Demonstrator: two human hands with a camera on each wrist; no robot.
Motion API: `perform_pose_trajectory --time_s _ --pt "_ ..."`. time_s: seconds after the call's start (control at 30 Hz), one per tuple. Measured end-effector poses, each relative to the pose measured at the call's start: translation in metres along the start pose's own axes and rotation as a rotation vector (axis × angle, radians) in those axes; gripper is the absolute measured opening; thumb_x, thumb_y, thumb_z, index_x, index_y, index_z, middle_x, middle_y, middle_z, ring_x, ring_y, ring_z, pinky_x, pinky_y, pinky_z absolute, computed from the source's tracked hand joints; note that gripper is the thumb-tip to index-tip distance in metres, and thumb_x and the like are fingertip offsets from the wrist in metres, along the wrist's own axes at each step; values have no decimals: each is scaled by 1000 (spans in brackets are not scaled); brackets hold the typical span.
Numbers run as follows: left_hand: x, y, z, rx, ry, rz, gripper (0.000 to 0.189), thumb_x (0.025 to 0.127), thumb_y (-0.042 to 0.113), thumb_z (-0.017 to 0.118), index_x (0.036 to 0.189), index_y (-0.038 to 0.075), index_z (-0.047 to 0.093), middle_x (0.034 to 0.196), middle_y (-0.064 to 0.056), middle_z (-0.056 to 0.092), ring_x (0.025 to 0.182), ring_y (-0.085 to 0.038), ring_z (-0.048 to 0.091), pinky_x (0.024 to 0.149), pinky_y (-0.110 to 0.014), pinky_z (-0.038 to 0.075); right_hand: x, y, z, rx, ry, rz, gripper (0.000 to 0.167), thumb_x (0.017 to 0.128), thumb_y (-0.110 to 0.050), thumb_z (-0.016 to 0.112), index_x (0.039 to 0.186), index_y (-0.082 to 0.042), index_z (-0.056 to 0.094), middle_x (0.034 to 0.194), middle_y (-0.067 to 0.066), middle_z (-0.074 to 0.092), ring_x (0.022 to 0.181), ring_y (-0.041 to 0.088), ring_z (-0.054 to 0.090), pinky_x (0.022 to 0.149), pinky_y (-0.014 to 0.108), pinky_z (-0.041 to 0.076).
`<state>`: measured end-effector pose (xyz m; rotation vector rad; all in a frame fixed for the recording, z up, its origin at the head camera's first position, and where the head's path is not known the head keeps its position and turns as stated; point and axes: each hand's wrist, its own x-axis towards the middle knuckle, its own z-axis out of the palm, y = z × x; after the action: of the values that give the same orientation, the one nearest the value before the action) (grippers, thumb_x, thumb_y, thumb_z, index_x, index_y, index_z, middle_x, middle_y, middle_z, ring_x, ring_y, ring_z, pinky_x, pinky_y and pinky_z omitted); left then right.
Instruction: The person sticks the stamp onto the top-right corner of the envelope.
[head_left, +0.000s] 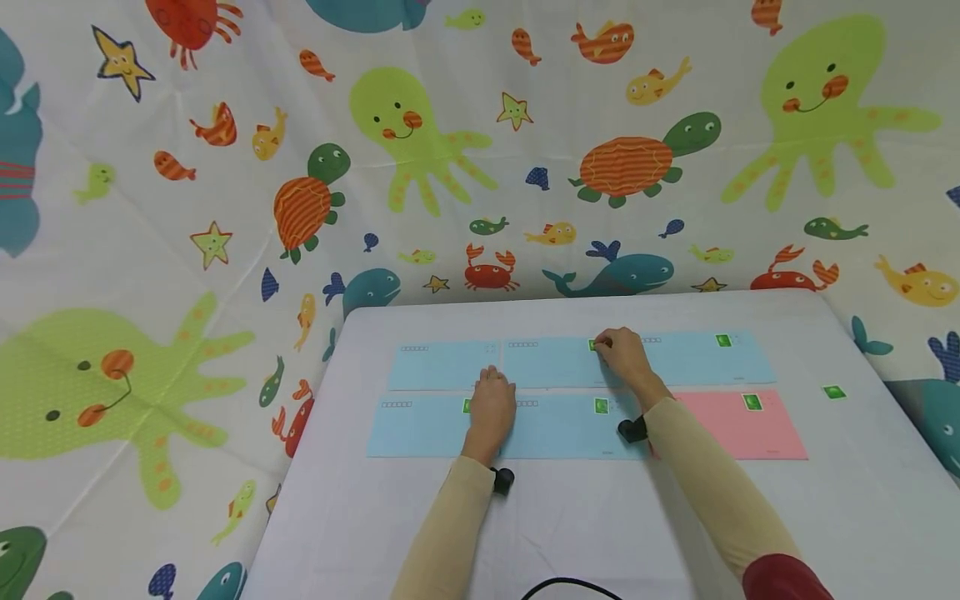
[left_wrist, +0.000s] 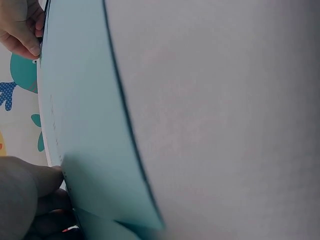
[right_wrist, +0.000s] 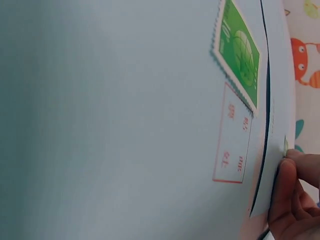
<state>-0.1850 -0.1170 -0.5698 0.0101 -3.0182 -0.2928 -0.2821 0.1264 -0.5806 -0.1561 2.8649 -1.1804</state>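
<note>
With its fingertips my right hand (head_left: 624, 354) pinches a small green stamp (head_left: 592, 344) at the upper right of the top middle blue envelope (head_left: 547, 371). In the right wrist view only a sliver of that stamp (right_wrist: 286, 145) shows beside the thumb. My left hand (head_left: 491, 408) rests, fingers extended, where the top left envelope (head_left: 438, 371), lower left envelope (head_left: 420, 432) and lower middle envelope (head_left: 555, 437) meet. The lower middle envelope carries a green stamp (head_left: 602, 406), seen tilted beside a red printed box in the right wrist view.
Another blue envelope (head_left: 697, 367) bears a stamp (head_left: 723, 340) at the top right. Below it lies a pink envelope (head_left: 720, 429) with a stamp (head_left: 752, 402). One loose stamp (head_left: 834, 392) lies on the white table (head_left: 862, 483). A black cable (head_left: 570, 581) curves at the front.
</note>
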Motion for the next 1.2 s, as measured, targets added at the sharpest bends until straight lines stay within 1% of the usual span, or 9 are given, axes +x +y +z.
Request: perform_pose_trajectory --time_s 0.13,0.2,0.4,0.5,0.67,0.87,1.0,1.2 --pt "-3 1 1 -2 6 0 43 99 23 63 124 -12 64 137 -24 61 132 -34 57 108 -44 50 -3 1 -3 34 -12 2 22 102 -11 56 113 2 69 102 18 63 81 24 59 74 34 49" --pt "-4 1 1 -2 9 -2 42 99 22 63 123 -12 64 137 -24 61 132 -34 57 108 -44 50 -5 1 -4 46 -22 9 24 103 -12 54 117 2 66 103 17 62 79 23 59 75 33 49" --pt "-7 -2 1 -6 -3 4 43 100 23 62 124 -12 64 138 -23 61 132 -34 57 107 -44 50 -13 -1 -9 57 -22 51 29 105 -15 48 127 2 58 112 19 61 82 24 59 77 30 51" --pt "-8 -4 0 -14 -4 3 43 100 23 62 125 -12 64 138 -23 61 132 -34 57 107 -44 50 -17 -1 -12 62 -3 55 29 105 -14 48 127 2 57 113 21 62 81 24 60 74 28 52" --pt "-11 -8 -2 3 18 19 42 99 23 63 122 -12 65 136 -23 63 130 -33 59 105 -45 52 -22 0 -21 67 27 48 29 105 -16 48 124 3 58 110 21 63 80 24 61 70 24 53" --pt "-10 -9 0 26 12 20 42 100 24 62 123 -11 65 137 -22 62 131 -32 59 106 -43 51 -31 1 -39 70 45 48 29 105 -18 49 121 4 58 108 22 64 83 25 62 72 25 54" --pt "-10 -9 0 35 7 20 43 100 25 61 124 -10 65 137 -21 62 131 -31 59 106 -42 51 -35 4 -54 56 65 59 29 105 -18 50 121 4 59 107 22 64 83 25 61 70 23 52" --pt "-11 -9 -1 36 18 28 43 100 25 62 123 -10 66 136 -22 63 130 -32 60 104 -43 53 -42 14 -79 30 107 78 31 105 -20 51 122 5 58 107 23 64 84 27 61 68 20 49"
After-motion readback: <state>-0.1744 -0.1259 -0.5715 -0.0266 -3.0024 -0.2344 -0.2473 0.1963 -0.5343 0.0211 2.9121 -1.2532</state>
